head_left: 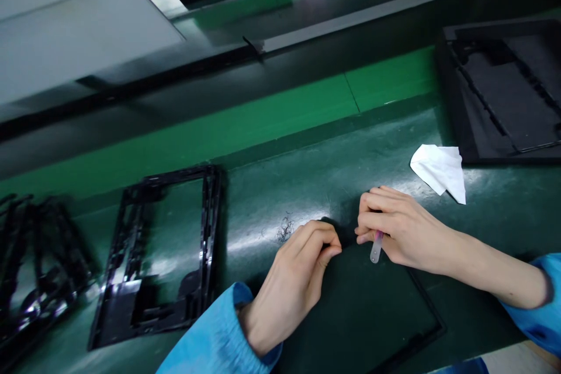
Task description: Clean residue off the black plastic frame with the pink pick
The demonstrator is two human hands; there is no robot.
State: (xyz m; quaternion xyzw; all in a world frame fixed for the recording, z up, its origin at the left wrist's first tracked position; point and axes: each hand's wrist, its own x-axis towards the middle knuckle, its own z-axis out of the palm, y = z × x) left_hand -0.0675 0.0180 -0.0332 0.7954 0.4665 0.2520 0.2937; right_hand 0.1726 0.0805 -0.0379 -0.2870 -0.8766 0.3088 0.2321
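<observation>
My left hand (300, 280) is closed in a pinch, thumb against fingertips, on the upper edge of a thin black plastic frame (427, 298). Much of that frame is hidden by my hands; its lower right corner shows on the green tabletop. Just to the right, my right hand (394, 225) is closed around a small slim tool (376, 248) with a flat, pale, see-through end and a pink part. The tool's working tip is hidden by the fingers. Black shavings (286, 228) lie scattered beyond my left hand.
A white cloth (440, 169) lies beyond my right hand. At the far right stands a dark tray (477, 152) with a black frame in it. Another black frame (208, 228) lies to the left, and several more frames (44, 257) are heaped at the far left.
</observation>
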